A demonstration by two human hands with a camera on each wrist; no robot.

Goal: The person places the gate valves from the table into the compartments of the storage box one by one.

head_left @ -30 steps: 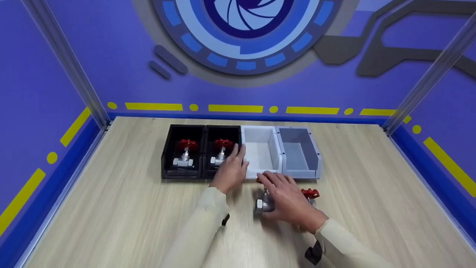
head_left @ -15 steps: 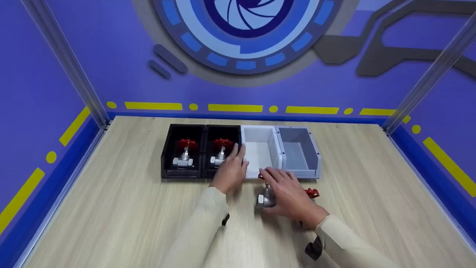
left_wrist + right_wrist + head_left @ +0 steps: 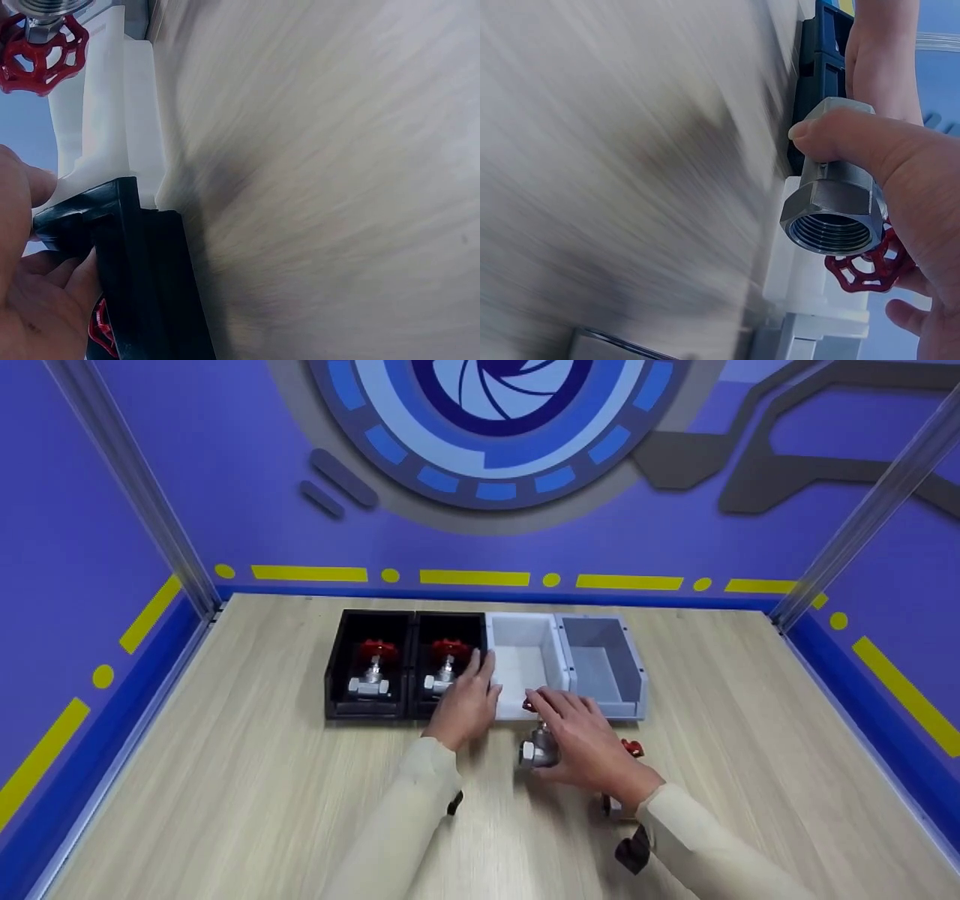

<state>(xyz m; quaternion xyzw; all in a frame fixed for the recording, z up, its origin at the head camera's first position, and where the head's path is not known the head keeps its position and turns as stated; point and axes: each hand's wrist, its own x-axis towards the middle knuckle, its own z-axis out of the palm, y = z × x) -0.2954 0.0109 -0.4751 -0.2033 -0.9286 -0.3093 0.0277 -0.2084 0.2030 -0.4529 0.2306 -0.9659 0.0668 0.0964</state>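
Step in hand, as judged: transfer of one valve [image 3: 538, 751] toward the white bin [image 3: 517, 664]. The valve is in the right hand [image 3: 589, 746], just in front of that bin's near lip, on the side facing the tabletop's near edge; it appears to hang clear of the tabletop [image 3: 225, 780]. Right hand grasps firmly: thumb across the metal body, fingers arched over the top by the red handwheel [image 3: 883, 268], the gap between them no wider than the fitting. Threaded end faces the right wrist camera. Left hand [image 3: 463, 709] is partly closed and straddles the side wall of the inner black bin [image 3: 429, 710], thumb toward the white bin, fingers bent on the black side; reads as a steadying grip, pressure not visible. Bin row stands near the tabletop's far edge. Outer black bin [image 3: 367, 710] and inner black bin each hold one upright valve; white bin and grey bin [image 3: 622, 660] show bare floors. Second valve [image 3: 633, 748] sits right of the right hand, largely hidden by hand and sleeve [image 3: 697, 840]. Next move probably calls for raising the valve over the white lip, keeping it upright, then lowering it before the fingers release.
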